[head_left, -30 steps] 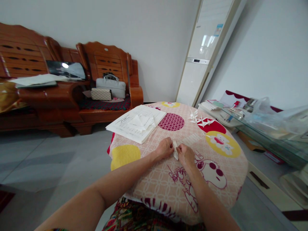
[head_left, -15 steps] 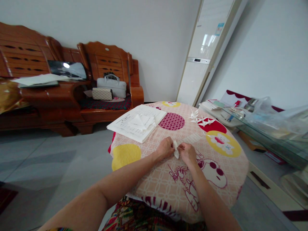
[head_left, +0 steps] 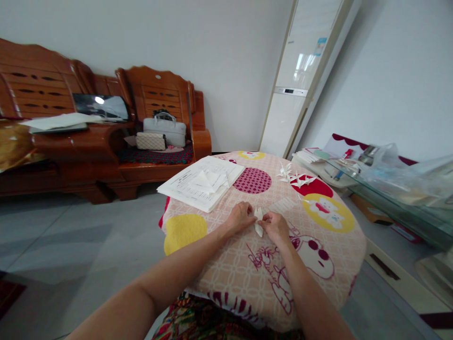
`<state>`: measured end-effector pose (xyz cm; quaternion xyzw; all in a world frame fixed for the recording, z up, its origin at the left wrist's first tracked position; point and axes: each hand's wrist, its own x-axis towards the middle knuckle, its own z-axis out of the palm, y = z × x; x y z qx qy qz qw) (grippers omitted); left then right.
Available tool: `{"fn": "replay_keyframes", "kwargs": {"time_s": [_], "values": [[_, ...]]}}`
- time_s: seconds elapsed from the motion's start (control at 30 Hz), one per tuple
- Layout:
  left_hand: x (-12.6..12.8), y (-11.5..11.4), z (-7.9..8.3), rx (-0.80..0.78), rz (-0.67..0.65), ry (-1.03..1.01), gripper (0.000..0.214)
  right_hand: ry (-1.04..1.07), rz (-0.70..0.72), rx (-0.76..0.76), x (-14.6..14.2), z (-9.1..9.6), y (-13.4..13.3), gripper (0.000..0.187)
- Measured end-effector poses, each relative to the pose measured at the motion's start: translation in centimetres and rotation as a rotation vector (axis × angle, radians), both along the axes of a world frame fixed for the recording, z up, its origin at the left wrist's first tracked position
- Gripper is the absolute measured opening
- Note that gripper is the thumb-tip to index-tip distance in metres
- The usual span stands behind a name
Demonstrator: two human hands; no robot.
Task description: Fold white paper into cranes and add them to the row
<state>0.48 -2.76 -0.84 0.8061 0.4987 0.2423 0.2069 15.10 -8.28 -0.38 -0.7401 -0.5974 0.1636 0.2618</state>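
Observation:
A small folded white paper [head_left: 258, 221] lies low over the patterned tablecloth, narrow and pointed at its lower end, with two tips at the top. My left hand [head_left: 242, 217] presses it from the left with the thumb, the other fingers curled behind. From the right, my right hand [head_left: 276, 227] pinches the same paper between thumb and fingertips. Just beyond my hands is a flat strip of printed paper [head_left: 283, 205]. Several folded paper cranes [head_left: 300, 180] stand together farther back on the right.
On the table's left side lies a stack of printed sheets [head_left: 187, 186] with folded white pieces on top. A glass-topped stand [head_left: 382, 198] with plastic bags is close on the right. Wooden chairs [head_left: 159, 89] holding bags stand behind, beside a tall air conditioner [head_left: 288, 113].
The folded paper has turned a little, and two tips now show at its top. My left fingers have shifted, with the thumb now stretched across to the paper.

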Motion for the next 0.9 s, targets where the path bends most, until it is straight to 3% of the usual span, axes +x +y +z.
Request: {"fn": "replay_keyframes", "kwargs": {"time_s": [0.27, 0.4, 0.67, 0.9], "values": [[0.2, 0.5, 0.4, -0.098, -0.013, 0.039, 0.018, 0.023, -0.009, 0.025, -0.1, 0.0, -0.2, 0.014], [0.3, 0.4, 0.3, -0.106, -0.034, 0.017, 0.018, 0.133, 0.009, 0.080, 0.3, -0.7, -0.2, 0.015], [-0.5, 0.3, 0.5, -0.284, -0.175, -0.409, 0.027, 0.733, 0.073, 0.231, 1.0, -1.1, -0.3, 0.021], [-0.5, 0.2, 0.7, -0.409, -0.236, -0.590, 0.029, 0.817, 0.121, 0.328, 1.2, -1.0, -0.4, 0.017]]}}
